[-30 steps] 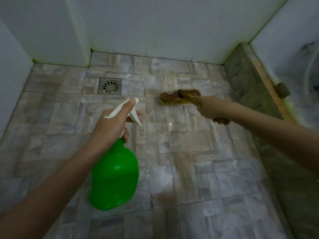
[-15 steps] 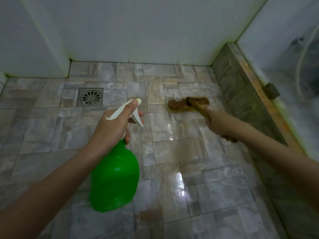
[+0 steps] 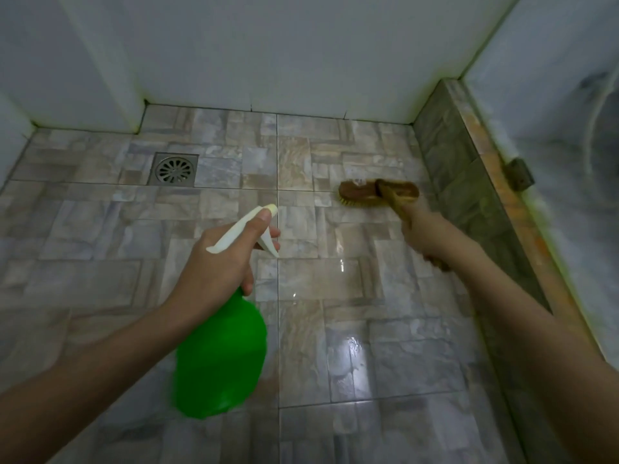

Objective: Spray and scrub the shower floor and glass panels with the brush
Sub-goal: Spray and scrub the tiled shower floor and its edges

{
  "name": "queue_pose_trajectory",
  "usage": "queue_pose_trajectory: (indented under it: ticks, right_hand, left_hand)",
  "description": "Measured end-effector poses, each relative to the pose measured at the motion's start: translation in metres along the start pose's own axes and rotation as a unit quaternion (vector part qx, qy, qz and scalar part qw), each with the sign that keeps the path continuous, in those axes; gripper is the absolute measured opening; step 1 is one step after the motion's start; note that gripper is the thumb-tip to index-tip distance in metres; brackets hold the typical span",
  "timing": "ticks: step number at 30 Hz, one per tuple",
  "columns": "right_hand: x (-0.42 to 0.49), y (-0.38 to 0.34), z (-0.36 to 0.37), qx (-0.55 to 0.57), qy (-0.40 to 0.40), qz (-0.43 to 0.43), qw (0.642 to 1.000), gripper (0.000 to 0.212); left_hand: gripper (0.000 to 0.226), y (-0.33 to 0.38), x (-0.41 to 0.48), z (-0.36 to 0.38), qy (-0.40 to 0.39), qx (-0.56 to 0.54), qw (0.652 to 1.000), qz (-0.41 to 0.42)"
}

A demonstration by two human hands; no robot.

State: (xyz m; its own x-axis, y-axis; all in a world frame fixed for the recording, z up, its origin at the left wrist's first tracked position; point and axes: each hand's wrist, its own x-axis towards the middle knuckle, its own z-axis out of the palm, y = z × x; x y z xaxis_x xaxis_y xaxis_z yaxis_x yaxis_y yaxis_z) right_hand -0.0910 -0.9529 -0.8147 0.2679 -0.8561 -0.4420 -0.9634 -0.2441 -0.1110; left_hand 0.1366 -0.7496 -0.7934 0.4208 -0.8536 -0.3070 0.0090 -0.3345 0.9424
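Note:
My left hand (image 3: 221, 259) grips the white trigger head of a green spray bottle (image 3: 221, 356), held above the tiled shower floor (image 3: 335, 296) with the nozzle pointing away from me. My right hand (image 3: 425, 236) grips the handle of a brown scrub brush (image 3: 361, 192). The brush head lies bristles-down on the floor near the right-hand curb. The floor in front of the brush is wet and shiny.
A square metal drain (image 3: 174, 169) sits at the far left of the floor. White walls (image 3: 268, 55) close the back and left. A raised tiled curb (image 3: 469, 182) runs along the right, with a frosted glass panel (image 3: 552, 145) and a small dark hinge (image 3: 519, 174) above it.
The brush has moved rightward across the floor toward the curb. The spray bottle stays held in much the same pose. The view has shifted slightly.

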Motion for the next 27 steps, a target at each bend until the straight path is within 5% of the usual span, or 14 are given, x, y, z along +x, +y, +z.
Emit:
queue_pose_trajectory:
  ticks: [5,12,17,24,27]
  right_hand:
    - [0.062,0.022,-0.017,-0.021,0.033,-0.018,0.999,0.056]
    - [-0.128,0.084,0.059,0.046,-0.003,-0.017,0.999,0.077]
    - [-0.068,0.087,0.038,0.042,0.028,-0.049,0.998,0.08]
    - [-0.186,0.132,0.076,-0.002,-0.041,-0.005,0.999,0.062]
    - [-0.164,0.122,0.078,-0.01,-0.016,-0.049,0.999,0.067]
  left_hand:
    - [0.047,-0.002,-0.024,0.022,0.006,0.024,1.0,0.01]
    - [0.034,-0.011,-0.055,0.056,0.01,0.037,0.999,0.015]
    - [0.059,-0.028,-0.078,0.085,-0.011,0.086,0.996,-0.005]
    - [0.046,-0.036,-0.117,0.094,0.014,0.13,0.991,-0.003]
    - [0.047,-0.043,-0.132,0.09,0.012,0.134,0.991,-0.023]
